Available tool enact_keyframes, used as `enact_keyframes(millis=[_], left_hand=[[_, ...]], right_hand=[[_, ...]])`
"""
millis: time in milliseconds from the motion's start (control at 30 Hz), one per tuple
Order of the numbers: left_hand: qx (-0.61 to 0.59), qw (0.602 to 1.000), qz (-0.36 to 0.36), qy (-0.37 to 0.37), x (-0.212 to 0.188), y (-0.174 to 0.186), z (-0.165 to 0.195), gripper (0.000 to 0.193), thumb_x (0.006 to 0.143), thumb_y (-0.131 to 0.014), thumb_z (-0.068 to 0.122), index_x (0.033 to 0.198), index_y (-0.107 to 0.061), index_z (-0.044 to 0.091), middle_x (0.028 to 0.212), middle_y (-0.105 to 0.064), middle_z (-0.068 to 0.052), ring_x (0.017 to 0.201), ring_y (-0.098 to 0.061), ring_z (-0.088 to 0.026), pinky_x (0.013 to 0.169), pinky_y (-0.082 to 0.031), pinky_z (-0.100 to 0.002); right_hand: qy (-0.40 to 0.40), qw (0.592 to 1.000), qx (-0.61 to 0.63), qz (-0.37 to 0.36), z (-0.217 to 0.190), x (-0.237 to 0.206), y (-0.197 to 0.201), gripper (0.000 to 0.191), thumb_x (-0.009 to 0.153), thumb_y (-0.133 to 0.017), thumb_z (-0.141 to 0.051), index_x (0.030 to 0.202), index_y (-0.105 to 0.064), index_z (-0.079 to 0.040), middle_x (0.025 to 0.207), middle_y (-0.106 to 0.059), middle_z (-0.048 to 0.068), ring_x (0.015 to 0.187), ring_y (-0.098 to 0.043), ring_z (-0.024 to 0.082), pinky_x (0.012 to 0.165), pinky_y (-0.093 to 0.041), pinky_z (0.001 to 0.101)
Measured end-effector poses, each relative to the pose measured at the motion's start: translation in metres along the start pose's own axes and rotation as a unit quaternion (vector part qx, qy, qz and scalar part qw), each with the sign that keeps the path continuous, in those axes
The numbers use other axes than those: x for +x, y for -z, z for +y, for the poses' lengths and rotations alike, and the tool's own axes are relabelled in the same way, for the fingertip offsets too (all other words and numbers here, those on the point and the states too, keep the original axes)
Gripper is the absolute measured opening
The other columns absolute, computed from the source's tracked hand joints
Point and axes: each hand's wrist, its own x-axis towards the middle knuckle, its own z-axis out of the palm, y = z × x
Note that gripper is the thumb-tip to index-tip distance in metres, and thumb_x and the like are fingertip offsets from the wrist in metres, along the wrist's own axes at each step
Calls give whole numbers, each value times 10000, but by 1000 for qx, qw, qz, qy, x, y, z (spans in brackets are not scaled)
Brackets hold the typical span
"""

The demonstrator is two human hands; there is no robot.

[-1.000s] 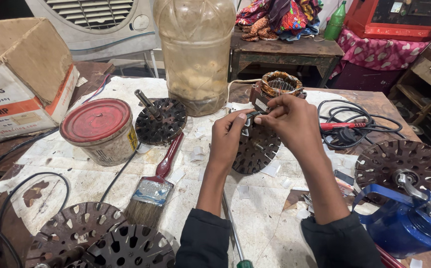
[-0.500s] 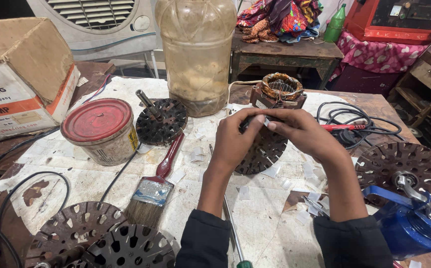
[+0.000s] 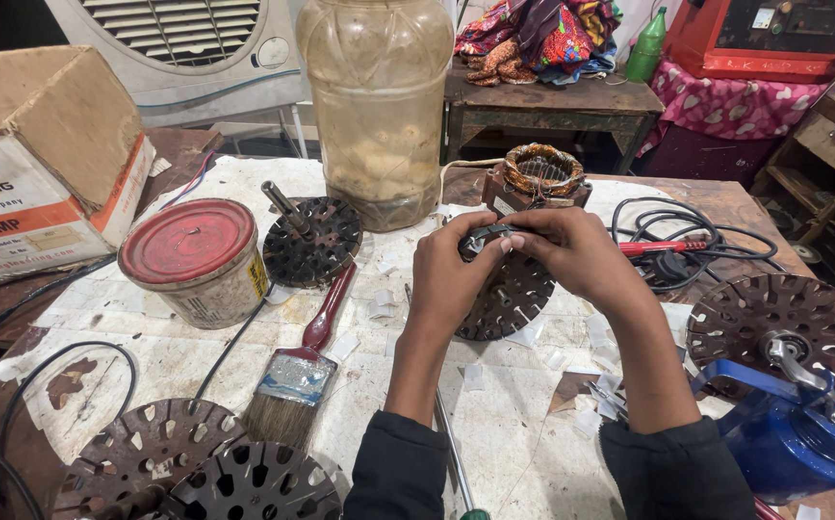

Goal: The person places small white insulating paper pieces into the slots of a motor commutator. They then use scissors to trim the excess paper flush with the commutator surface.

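slotted rotor disc (image 3: 509,299) half hidden behind left hand (image 3: 451,274) and right hand (image 3: 571,252), both clamped on it

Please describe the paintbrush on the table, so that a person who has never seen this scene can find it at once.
Start at the big clear jar at the back of the table. In front of it, left of the left hand, lies the paintbrush. It alone has a red handle and pale bristles; its neighbours are dark metal discs.

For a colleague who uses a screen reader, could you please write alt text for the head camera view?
Both hands, left hand and right hand, pinch a small dark part above a round slotted metal disc on a paper-covered table. Nearby lie a red-handled paintbrush, a red-lidded tin and a large plastic jar.
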Motion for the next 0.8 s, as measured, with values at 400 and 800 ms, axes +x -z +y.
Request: enact_keyframes(millis=[400, 800], left_hand=[[30, 999, -11, 19, -3, 0, 10, 392, 798, -815, 352, 1094, -768, 99, 970, -801, -99, 917, -784, -232, 824, -578, -350], [86, 996, -6, 6, -4, 0, 17, 345, 841, -741, 364, 1073, -764, 109, 963, -789, -103, 846, -775, -269, 798, -572, -391]], right_hand=[[10, 987, 144, -70, 11, -2, 6, 376, 948, -660, -46, 1321, -705, -47, 1095, -750, 30, 981, -626, 47, 886, -535, 246], [0, 991, 126, -52, 3, -3, 4, 366, 929, -675, -45, 1293, -713, -48, 1069, -769, 24, 961, -646, 53, 880, -547, 261]])
